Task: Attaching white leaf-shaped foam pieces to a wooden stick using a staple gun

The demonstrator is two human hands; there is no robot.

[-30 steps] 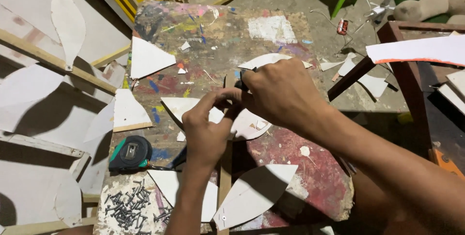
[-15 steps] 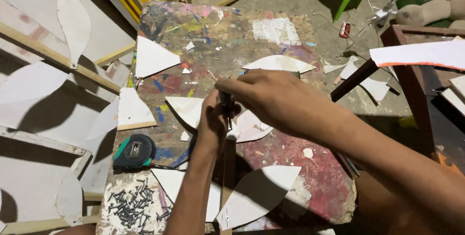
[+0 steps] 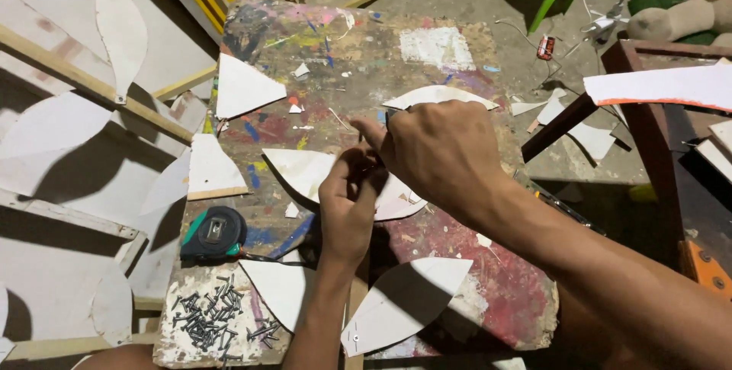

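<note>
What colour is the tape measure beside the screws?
Black with green trim, clearest in the head view: tape measure.

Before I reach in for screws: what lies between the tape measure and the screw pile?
In the head view, only bare, white-spattered board shows between the tape measure and the screw pile.

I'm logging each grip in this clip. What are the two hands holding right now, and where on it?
It cannot be told. The left hand and right hand meet above a pale leaf-shaped cutout, fingers pinched together, but whatever sits between them is hidden.
</note>
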